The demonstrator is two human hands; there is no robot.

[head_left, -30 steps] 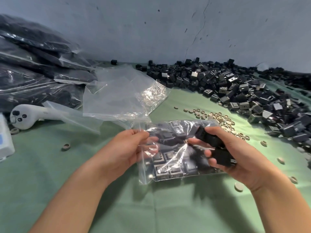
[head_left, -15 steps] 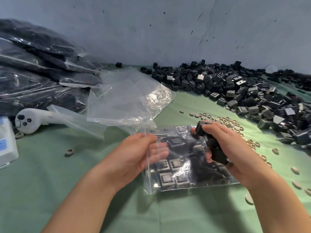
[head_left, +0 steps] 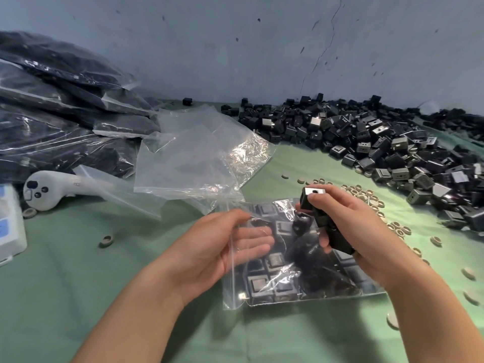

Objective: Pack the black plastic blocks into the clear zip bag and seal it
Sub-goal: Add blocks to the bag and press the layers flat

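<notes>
We record: left grip (head_left: pixel 217 247) pinching the clear zip bag (head_left: pixel 275 286) at its mouth, fingers inside; right grip (head_left: pixel 353 231) clasping stacked black plastic blocks (head_left: pixel 321 218) above it; green counter (head_left: pixel 78 284).

Left hand (head_left: pixel 207 247) fingers (head_left: pixel 251 246) hazy behind zip bag (head_left: pixel 237 294)

A green worktop (head_left: pixel 65 297) meets a cracked grey-blue wall (head_left: pixel 235 48). At far left sits a white box (head_left: pixel 10 224), a white controller (head_left: pixel 49 189) just beside it, dark filled bags (head_left: pixel 52 113) stacked behind. Tan rings (head_left: pixel 366 197) lie scattered at right.
</notes>
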